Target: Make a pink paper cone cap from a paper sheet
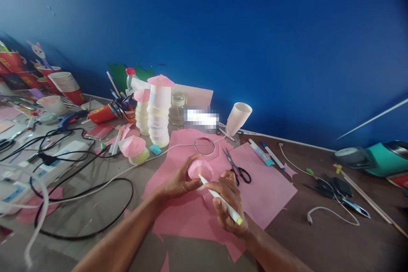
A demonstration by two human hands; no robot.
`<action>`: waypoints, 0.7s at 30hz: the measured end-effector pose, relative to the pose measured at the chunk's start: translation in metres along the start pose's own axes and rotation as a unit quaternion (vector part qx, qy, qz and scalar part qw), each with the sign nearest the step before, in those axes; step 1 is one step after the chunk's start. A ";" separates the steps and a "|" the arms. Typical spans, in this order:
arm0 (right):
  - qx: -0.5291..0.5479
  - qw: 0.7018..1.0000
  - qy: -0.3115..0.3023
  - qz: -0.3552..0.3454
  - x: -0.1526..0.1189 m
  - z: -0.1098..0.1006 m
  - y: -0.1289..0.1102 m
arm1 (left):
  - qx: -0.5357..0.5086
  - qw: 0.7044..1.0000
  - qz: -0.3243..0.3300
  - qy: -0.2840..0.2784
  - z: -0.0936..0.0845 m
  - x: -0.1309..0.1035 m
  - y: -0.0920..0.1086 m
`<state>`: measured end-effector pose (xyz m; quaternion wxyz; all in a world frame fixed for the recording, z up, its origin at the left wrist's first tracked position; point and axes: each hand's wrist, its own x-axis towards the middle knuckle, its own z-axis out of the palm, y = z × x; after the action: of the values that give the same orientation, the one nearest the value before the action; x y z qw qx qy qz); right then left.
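My left hand (181, 180) grips a paper cup with a pink paper top (200, 169), fingers wrapped round its side. Most of the cup body is hidden by the hands. In my right hand (228, 199) is a white marker with a yellow end (223, 202), its tip touching or very near the pink top. Both hands are over pink paper sheets (181, 216) on the table. Just beyond my right hand lie black-handled scissors (237, 168). A similar pink-topped cup (134, 149) stands to the left.
Stacked cups with pink tops (159, 114) stand behind, beside a glass jar (177, 108). A leaning stack of white cups (239, 117) is near the wall. Glue (261, 153) and a blue marker (272, 156) lie right. Black cables (127, 204) loop across the left.
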<state>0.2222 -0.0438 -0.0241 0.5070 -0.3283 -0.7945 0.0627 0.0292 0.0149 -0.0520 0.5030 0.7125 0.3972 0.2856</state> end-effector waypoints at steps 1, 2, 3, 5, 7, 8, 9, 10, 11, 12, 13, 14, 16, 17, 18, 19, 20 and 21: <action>-0.005 1.000 -0.004 0.002 0.000 0.000 -0.001 | 0.001 1.000 0.001 0.001 0.000 0.000 0.000; -0.008 1.000 -0.006 0.004 0.001 -0.001 -0.001 | 0.003 1.000 0.002 0.003 0.000 0.000 0.000; -0.010 1.000 -0.004 0.003 0.001 -0.001 -0.002 | 0.005 1.000 0.000 0.004 0.000 0.000 0.000; -0.009 1.000 0.003 0.000 0.002 -0.002 -0.004 | 0.008 1.000 -0.003 0.005 0.001 0.000 0.001; -0.004 1.000 0.005 0.004 0.002 -0.002 -0.005 | 0.011 1.000 -0.004 0.007 0.002 0.001 0.002; 0.000 1.000 0.005 0.007 0.002 -0.002 -0.005 | 0.012 1.000 -0.005 0.009 0.002 0.001 0.002; 0.002 1.000 0.005 0.010 0.001 -0.002 -0.005 | 0.013 1.000 -0.004 0.009 0.002 0.001 0.003; 0.004 1.000 0.006 0.010 0.001 -0.002 -0.005 | 0.014 1.000 -0.003 0.009 0.002 0.001 0.003; 0.004 1.000 0.008 0.007 0.000 -0.001 -0.004 | 0.013 1.000 -0.001 0.009 0.002 0.001 0.002; 0.002 1.000 0.011 0.004 -0.001 -0.001 -0.003 | 0.011 1.000 0.002 0.007 0.002 0.001 0.002; 0.000 1.000 0.015 0.001 -0.001 0.000 -0.002 | 0.009 1.000 0.005 0.006 0.002 0.001 0.001; -0.001 1.000 0.019 -0.001 -0.002 0.000 -0.001 | 0.008 1.000 0.009 0.005 0.002 0.001 0.000; 0.000 1.000 0.019 -0.003 -0.003 0.001 0.001 | 0.011 1.000 0.012 0.008 0.002 0.002 -0.001; 0.001 1.000 0.018 -0.003 -0.004 0.001 0.002 | 0.014 1.000 0.012 0.009 0.002 0.002 -0.002; 0.002 1.000 0.015 -0.004 -0.004 0.001 0.002 | 0.017 1.000 0.012 0.010 0.003 0.002 -0.002; 0.002 1.000 0.012 -0.005 -0.004 0.001 0.002 | 0.020 1.000 0.014 0.011 0.003 0.002 -0.002; 0.000 1.000 0.008 -0.004 -0.004 0.001 0.001 | 0.022 1.000 0.015 0.012 0.003 0.002 -0.002; -0.001 1.000 0.004 -0.004 -0.003 0.001 0.001 | 0.024 0.999 0.016 0.013 0.003 0.002 -0.002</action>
<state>0.2225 -0.0445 -0.0276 0.5101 -0.3257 -0.7940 0.0582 0.0320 0.0156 -0.0550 0.4757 0.7270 0.3989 0.2932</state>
